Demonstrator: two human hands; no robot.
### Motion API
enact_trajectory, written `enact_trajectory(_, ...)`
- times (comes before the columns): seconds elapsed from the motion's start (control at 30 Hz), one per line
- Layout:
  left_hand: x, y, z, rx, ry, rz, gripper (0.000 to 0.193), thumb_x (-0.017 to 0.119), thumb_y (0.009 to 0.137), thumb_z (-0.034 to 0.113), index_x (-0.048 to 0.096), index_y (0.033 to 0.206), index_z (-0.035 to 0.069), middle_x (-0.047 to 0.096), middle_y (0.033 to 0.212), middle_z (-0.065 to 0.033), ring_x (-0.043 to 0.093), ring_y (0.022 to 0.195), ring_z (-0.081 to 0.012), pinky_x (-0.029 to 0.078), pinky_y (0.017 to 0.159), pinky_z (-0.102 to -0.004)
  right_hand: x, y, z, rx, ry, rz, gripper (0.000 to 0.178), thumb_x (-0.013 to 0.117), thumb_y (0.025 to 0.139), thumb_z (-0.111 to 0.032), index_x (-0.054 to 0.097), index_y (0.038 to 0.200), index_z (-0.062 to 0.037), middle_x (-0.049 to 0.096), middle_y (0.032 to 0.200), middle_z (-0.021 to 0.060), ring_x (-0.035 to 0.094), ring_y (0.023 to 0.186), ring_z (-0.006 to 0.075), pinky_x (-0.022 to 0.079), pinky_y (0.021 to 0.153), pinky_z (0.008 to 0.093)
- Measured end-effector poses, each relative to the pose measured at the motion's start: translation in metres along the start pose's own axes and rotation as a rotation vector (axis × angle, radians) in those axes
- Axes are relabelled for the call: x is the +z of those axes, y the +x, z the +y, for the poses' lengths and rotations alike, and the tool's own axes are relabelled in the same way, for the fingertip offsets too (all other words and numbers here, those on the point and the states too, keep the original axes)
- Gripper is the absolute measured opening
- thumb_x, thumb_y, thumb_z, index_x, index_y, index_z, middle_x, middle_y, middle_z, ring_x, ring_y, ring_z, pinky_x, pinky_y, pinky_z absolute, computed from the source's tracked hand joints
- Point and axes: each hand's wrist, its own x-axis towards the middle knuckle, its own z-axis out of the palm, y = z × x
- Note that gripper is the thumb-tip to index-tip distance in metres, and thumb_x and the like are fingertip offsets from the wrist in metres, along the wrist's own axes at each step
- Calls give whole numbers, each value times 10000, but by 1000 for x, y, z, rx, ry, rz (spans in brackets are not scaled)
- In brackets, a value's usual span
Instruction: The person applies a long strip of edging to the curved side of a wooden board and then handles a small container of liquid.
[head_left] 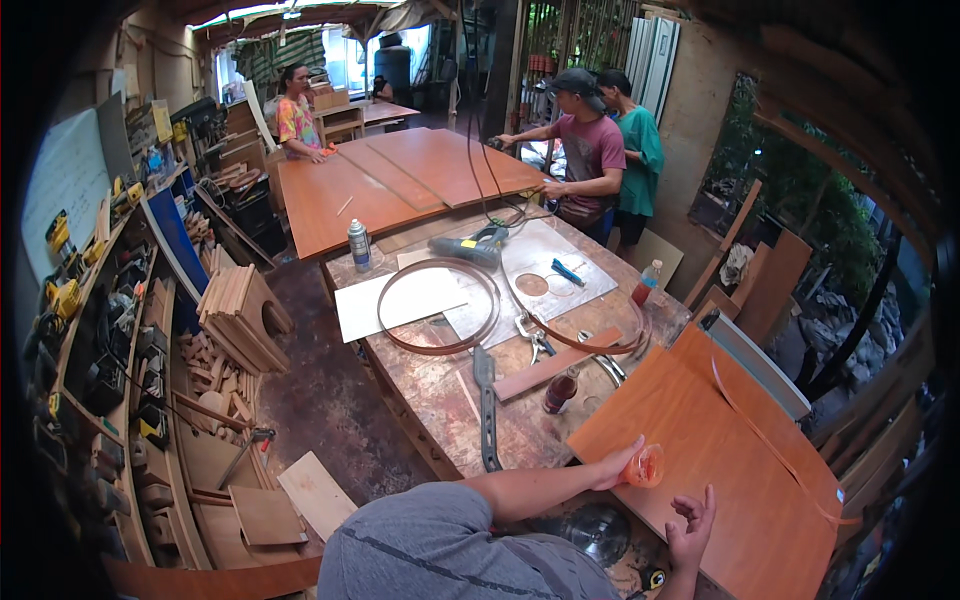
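Note:
My left hand (617, 466) is closed around a clear plastic cup (645, 468) with orange stuff inside. The cup is above the near edge of a reddish-brown wood panel (745, 475). To its right, my right hand (690, 528) is raised over the same panel, its index finger stretched out and the others loosely bent, with nothing seen in it. A thin reddish-brown strip (745, 412) curves lengthwise along the panel's far side. Just beyond the panel's left edge stands a bottle of dark red liquid (561, 391).
On the worktable (425, 395) are a coiled brown strip (384, 318), a power tool (468, 247), a spray can (359, 244), locking pliers (535, 340) and another red-liquid bottle (646, 283). A round saw blade (598, 532) sits near my body. Several people stand around a large far panel (400, 180).

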Motion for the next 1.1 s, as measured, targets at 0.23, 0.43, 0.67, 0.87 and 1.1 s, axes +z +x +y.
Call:
enact_trajectory(0.23, 0, 0, 0, 13, -5, -3, 711, 339, 914, 646, 465, 1303, 65, 562, 1238, -83, 545, 1135, -179, 415, 995, -328, -1, 0, 2, -8, -3, 5, 970, 756, 709, -299, 201, 1442, 11, 594, 1046, 119, 578, 971, 215, 440, 890, 338)
enact_trajectory(0.43, 4, -3, 5, -22, 12, -11, 683, 242, 961, 591, 408, 1360, 62, 499, 1319, -86, 484, 1209, -198, 368, 1047, -362, 0, 3, 0, -13, -6, 8, 990, 764, 711, -333, 195, 1446, 8, 593, 1039, 117, 577, 973, 216, 438, 892, 341)
enact_trajectory(0.67, 2, -3, 4, -33, 14, 2, 676, 247, 958, 596, 418, 1347, 70, 513, 1293, -85, 494, 1191, -198, 378, 1035, -362, -1, 3, 0, -15, -9, 4, 1000, 765, 716, -348, 186, 1449, 5, 592, 1042, 118, 576, 974, 214, 436, 893, 340)
enact_trajectory(0.87, 1, -3, 3, -14, 18, -6, 676, 255, 950, 609, 432, 1336, 84, 531, 1259, -69, 516, 1149, -181, 395, 1015, -353, -1, 1, 0, -10, -17, 7, 1002, 763, 715, -349, 183, 1450, 6, 594, 1041, 119, 577, 969, 214, 437, 886, 336)
enact_trajectory(1.1, 1, -1, 2, -35, 22, 0, 680, 256, 948, 612, 435, 1339, 85, 525, 1281, -71, 510, 1167, -182, 384, 1027, -352, -3, -4, -1, -19, -18, 13, 994, 760, 711, -324, 183, 1450, 8, 595, 1039, 117, 578, 964, 212, 437, 885, 334)
